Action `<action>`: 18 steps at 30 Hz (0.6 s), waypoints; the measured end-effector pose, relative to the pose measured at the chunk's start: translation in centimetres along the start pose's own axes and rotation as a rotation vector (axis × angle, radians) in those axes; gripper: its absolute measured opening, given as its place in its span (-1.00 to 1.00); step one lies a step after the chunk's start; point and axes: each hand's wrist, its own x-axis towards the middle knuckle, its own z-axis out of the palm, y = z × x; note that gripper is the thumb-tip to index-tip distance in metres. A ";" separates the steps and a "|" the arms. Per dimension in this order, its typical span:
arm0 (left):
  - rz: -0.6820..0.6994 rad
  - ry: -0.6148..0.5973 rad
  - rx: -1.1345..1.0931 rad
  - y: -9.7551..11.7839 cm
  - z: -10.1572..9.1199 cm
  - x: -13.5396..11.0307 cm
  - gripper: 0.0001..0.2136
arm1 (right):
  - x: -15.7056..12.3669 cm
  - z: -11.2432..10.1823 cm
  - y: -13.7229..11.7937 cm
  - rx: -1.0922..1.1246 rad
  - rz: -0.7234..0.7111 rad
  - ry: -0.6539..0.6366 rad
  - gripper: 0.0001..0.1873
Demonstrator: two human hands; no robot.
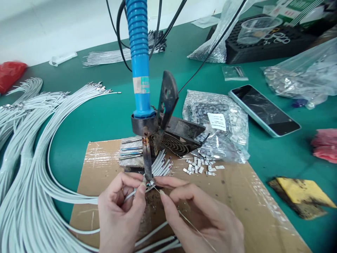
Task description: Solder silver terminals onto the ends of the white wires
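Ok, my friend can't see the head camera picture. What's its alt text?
A person's left hand pinches a white cable and their right hand a thin wire near the tip of a blue soldering iron. Small metal pieces lie on cardboard; bundled white cables fill the left side.

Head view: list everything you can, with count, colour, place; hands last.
Soldering iron: one, blue-handled, centre
Holder: one, black, around iron
Block: one, grey, beside iron
Cables: many, white, mostly left
Wire: one, silvery, centre
Cardboard: one, brown, below iron
Metal pieces: many, silver, on cardboard
Bags: several, clear, mostly right
Phone: one, black screen, right
Pad: one, yellow, right
Bundle: one, red, left
Soft thing: one, pink, right
Tray: one, black, upper right
Cup: one, clear, on tray
Table: one, green, beneath
Left hand: one, bare, on cable
Right hand: one, bare, on wire
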 end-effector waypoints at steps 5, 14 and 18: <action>-0.008 -0.008 -0.008 -0.1 0.0 0.1 -0.88 | 0.0 0.0 0.1 -0.008 -0.003 -0.014 -0.79; -0.013 0.011 -0.016 0.0 0.1 -0.1 -0.88 | 0.3 -0.4 0.4 -0.008 -0.070 -0.035 -0.81; -0.014 0.017 -0.008 0.1 0.1 -0.2 -0.88 | 0.4 -0.6 0.5 -0.037 -0.113 -0.062 -0.81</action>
